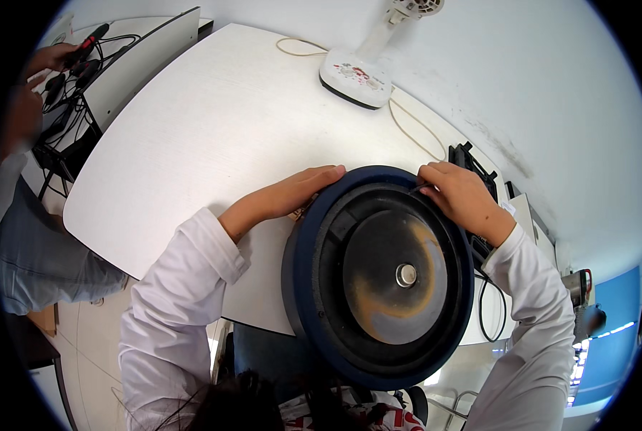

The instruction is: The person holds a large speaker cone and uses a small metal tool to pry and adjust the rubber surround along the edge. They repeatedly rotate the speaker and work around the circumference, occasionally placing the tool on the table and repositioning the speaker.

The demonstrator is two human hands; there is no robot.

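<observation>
A round, dark blue cooker base (299, 258) stands tilted toward me at the near edge of the table, its hollow side facing up. Inside it sits a round grey heating plate (371, 266) with brown stains and a small silver button (405, 275) in its middle. My left hand (292, 192) grips the far left of the rim, thumb on top, the other fingers partly hidden behind. At the far right of the rim, my right hand (461, 195) is closed in a pinch on a thin dark piece (420, 188), whose kind I cannot make out.
On the white table (191, 144) a small white fan (357, 75) stands by the wall with its cord. Black equipment (472, 161) and a black cable (504, 316) lie right. Far left, another person's hand (48, 61) is among black cables behind a low divider (145, 68).
</observation>
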